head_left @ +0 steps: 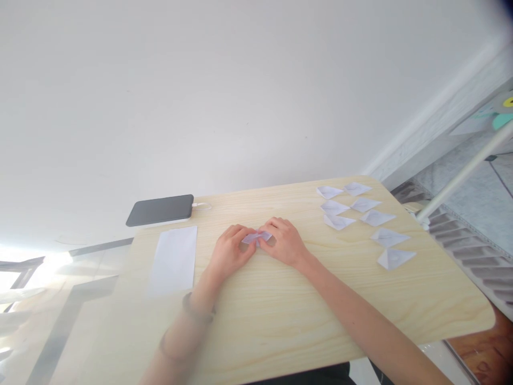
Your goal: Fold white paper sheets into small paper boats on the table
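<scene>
A small folded piece of white paper (249, 238) is pinched between my two hands over the middle of the table. My left hand (231, 251) grips its left side with thumb and fingertips. From the other side, my right hand (284, 241) pinches it, thumb below and fingers above. Both sets of fingertips nearly meet at the paper's centre and cover part of its folds. To the right lie several folded white paper pieces (337, 222), pointed at the ends, in loose rows. White paper sheets (175, 259) lie flat to the left of my left hand.
A dark-screened phone or tablet (161, 210) with a white cable (202, 205) plugged in lies at the table's back left. The light wooden table (320, 305) stands against a white wall (240, 96). A white pole (465, 171) rises beyond the right edge.
</scene>
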`<state>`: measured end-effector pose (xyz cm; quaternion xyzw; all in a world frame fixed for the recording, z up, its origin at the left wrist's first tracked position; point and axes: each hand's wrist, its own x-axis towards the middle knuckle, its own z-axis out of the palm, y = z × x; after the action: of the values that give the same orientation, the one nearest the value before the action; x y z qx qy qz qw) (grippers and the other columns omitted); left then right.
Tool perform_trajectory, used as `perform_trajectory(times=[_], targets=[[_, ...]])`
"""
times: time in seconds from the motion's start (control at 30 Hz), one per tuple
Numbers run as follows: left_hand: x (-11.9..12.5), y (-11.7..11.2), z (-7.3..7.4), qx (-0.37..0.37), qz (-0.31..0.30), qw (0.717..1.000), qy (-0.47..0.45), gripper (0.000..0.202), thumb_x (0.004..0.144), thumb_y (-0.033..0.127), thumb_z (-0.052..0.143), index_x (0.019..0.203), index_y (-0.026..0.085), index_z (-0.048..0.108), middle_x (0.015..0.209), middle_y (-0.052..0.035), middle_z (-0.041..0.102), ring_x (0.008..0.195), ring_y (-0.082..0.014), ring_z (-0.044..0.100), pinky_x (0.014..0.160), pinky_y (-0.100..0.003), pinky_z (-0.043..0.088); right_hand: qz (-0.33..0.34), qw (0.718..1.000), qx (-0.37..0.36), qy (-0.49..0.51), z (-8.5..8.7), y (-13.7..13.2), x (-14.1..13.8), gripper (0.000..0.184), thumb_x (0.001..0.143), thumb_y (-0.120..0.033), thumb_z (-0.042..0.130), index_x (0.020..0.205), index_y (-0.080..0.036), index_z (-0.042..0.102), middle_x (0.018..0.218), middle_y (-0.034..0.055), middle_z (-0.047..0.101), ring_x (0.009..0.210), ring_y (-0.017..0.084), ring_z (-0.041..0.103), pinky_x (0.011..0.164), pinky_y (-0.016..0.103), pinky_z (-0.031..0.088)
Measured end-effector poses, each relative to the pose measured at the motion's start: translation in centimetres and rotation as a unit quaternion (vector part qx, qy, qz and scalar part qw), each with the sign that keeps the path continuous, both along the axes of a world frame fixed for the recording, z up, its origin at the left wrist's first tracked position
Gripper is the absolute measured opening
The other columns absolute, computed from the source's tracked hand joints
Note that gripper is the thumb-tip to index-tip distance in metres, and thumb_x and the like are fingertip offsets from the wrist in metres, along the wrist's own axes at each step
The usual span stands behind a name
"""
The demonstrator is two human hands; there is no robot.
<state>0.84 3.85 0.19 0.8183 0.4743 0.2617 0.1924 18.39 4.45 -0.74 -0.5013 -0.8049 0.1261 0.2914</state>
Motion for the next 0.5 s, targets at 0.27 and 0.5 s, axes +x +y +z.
perform_trajectory(times=[0.27,0.5], targets=[[1.0,-0.6,0.1,0.039,0.032,0.996,0.077,0.022,0.077,0.028,0.052,0.097,0.022,0.057,0.095,-0.0042,0.054,0.088,-0.0181,0.052,0.079,-0.032,0.042,0.006,0.999,-0.016,-0.031,0.1,-0.1,0.1,0.016,0.07,-0.022,0.056,0.086,-0.022,0.061,0.086,0.0019,0.058,0.082,0.016,0.051,0.077,0.031,0.037],[1.4,-0.7,0.1,0.035,0.055,0.992,0.106,0.02,0.076,0.029,0.052,0.095,0.024,0.057,0.094,-0.0031,0.054,0.086,-0.0182,0.051,0.078,-0.032,0.041,0.003,0.999,-0.012,-0.053,0.4,-0.2,0.1,0.014,0.072,-0.024,0.056,0.085,-0.022,0.061,0.085,0.0016,0.057,0.08,0.015,0.051,0.075,0.029,0.036]])
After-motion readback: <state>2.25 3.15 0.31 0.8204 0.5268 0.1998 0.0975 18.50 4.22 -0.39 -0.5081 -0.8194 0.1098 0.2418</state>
